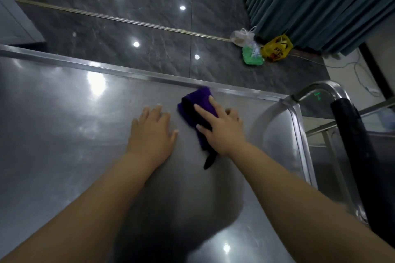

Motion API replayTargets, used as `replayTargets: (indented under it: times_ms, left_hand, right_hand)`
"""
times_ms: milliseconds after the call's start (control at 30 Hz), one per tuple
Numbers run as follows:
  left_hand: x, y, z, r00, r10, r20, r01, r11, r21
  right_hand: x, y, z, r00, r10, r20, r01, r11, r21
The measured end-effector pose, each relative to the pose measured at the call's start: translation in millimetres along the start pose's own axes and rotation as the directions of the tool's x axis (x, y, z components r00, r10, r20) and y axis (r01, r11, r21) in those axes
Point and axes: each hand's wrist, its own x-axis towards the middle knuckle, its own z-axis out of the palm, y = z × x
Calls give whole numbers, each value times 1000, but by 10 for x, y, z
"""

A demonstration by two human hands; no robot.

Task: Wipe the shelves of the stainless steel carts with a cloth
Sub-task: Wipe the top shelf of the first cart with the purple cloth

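We see the purple cloth [196, 111] lying on the cart's top shelf [64, 124], just inside the raised far rim [132, 73], pressed flat under the right hand [220, 128] with fingers spread, not gripping. The left hand [152, 132] rests open and empty beside it. Bare steel stretches wide to the left, while the handle [316, 89] bounds the right corner.

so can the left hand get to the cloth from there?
Probably yes. The left hand lies flat on the shelf beside the cloth, nothing between them; the right hand already presses on it.
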Motion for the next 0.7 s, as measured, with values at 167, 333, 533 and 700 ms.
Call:
replayTargets:
  times_ms: [167, 333, 533, 700]
  left_hand:
    - [9, 209, 243, 996, 35, 78, -43, 993, 109]
    - [-28, 252, 377, 999, -20, 25, 17, 996, 92]
    - [-50, 284, 411, 996, -83, -10, 84, 992, 98]
    - [-79, 271, 441, 996, -83, -31, 85, 994, 68]
  right_hand:
    - [15, 816, -204, 945, 326, -37, -326, 945, 19]
    - [138, 891, -227, 697, 716, -52, -701, 694, 164]
    - [71, 573, -117, 993, -115, 23, 114, 993, 14]
    - [-22, 1323, -237, 951, 293, -96, -285, 955, 88]
